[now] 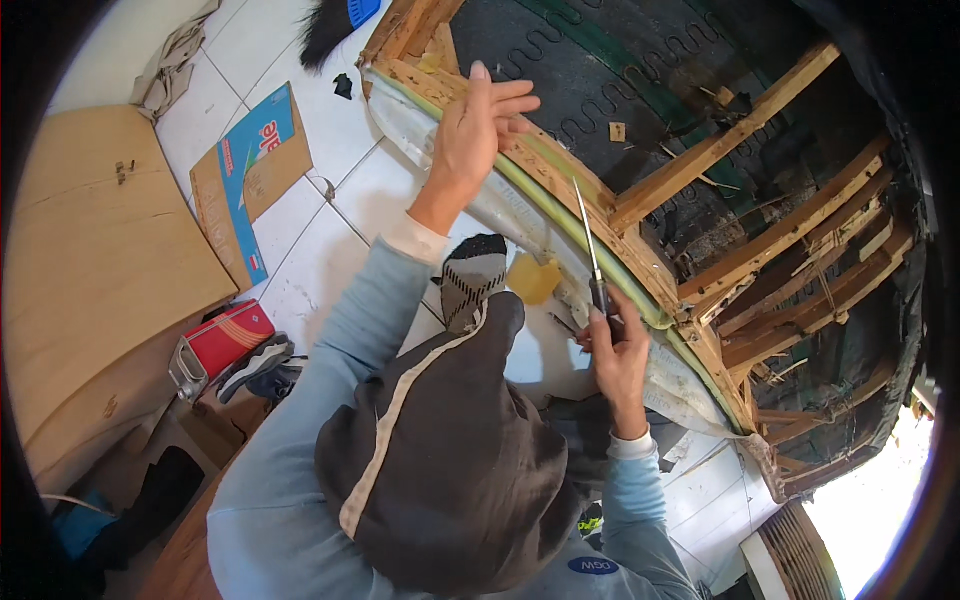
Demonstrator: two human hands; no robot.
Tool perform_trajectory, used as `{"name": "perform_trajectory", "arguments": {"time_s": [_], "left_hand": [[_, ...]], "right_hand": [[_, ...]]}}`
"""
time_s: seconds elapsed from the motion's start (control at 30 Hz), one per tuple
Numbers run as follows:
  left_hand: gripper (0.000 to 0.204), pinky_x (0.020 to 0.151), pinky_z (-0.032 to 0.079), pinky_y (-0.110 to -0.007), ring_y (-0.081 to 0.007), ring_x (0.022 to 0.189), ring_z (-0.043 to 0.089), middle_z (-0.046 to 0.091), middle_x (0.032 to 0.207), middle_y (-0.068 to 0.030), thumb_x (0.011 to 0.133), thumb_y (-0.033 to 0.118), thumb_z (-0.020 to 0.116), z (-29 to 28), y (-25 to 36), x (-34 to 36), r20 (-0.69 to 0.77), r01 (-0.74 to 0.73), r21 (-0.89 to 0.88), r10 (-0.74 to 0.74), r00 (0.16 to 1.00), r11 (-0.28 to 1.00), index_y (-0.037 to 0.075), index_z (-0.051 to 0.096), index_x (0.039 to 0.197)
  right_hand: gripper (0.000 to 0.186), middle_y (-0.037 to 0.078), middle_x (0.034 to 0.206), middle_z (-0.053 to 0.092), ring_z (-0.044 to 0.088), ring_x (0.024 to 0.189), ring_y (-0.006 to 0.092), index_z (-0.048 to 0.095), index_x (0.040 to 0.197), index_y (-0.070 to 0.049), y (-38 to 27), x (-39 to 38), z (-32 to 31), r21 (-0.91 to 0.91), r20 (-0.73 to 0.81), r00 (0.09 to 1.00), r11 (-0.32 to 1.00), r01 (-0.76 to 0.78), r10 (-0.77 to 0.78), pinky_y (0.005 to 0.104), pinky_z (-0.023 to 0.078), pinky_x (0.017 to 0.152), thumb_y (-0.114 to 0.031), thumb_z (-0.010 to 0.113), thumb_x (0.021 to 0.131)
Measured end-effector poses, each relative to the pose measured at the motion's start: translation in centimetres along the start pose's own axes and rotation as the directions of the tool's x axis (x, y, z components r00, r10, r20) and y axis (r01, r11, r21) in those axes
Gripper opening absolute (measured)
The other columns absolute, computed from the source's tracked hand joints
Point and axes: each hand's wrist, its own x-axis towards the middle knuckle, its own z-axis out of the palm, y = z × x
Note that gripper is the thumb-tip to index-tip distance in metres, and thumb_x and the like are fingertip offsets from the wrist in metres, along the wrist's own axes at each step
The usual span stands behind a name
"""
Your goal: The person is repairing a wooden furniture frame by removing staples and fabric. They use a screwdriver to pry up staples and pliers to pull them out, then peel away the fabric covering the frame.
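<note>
My left hand (468,140) is open, its fingers spread over the wooden rail (650,262) of an upturned sofa frame. It holds nothing; I cannot tell whether it touches the wood. My right hand (622,355) is closed around the dark handle of a long thin pointed tool (588,225). The metal shaft points away from me, over the rail and its green-yellow edging (540,206). I cannot tell if it is a knife or a screwdriver. White covering (520,212) hangs along the frame's near side. A yellow piece of foam (534,279) lies between my hands.
Wavy springs (600,110), a crossbar (730,135) and curved slats (790,235) fill the frame. My bent knee and socked foot (474,280) are close to it. Flattened cardboard (222,205), a red case (228,342) and a wooden panel (110,230) are at the left on white tiles.
</note>
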Motion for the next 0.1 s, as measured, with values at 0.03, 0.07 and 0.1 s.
{"name": "perform_trajectory", "arguments": {"time_s": [0.03,0.07,0.1], "left_hand": [[0.061,0.074,0.055,-0.028,-0.0118,0.082,0.068,0.081,0.116,-0.0109,0.116,0.054,0.050,-0.23,0.20,0.12,0.043,0.021,0.008,-0.022,0.999,1.000,0.001,0.078,0.126],[0.066,0.078,0.057,-0.031,-0.0152,0.085,0.070,0.082,0.114,-0.0131,0.116,0.057,0.047,-0.06,-0.06,-0.04,0.069,0.001,0.207,-0.016,0.997,0.978,0.000,0.077,0.128],[0.071,0.082,0.059,-0.034,-0.0186,0.089,0.073,0.082,0.112,-0.0152,0.115,0.060,0.044,0.08,-0.73,-0.73,0.095,-0.026,0.398,-0.013,0.995,0.917,-0.001,0.077,0.129]], "right_hand": [[0.040,0.009,0.092,0.074,0.066,0.067,0.0158,0.067,0.143,-0.006,-0.27,0.36,-0.17,-0.139,-0.034,0.997,0.988,0.068,-0.074,0.0271,0.054,0.063,-0.018,0.075,0.106],[0.043,0.010,0.095,0.075,0.068,0.069,0.0173,0.067,0.144,-0.007,-0.42,0.93,-0.21,-0.276,-0.062,0.986,0.953,0.129,-0.152,0.0274,0.056,0.066,-0.017,0.078,0.104],[0.043,0.010,0.095,0.075,0.068,0.069,0.0173,0.067,0.144,-0.007,-0.49,0.99,-0.34,-0.278,-0.069,0.986,0.952,0.130,-0.155,0.0274,0.056,0.066,-0.017,0.078,0.104]]}}
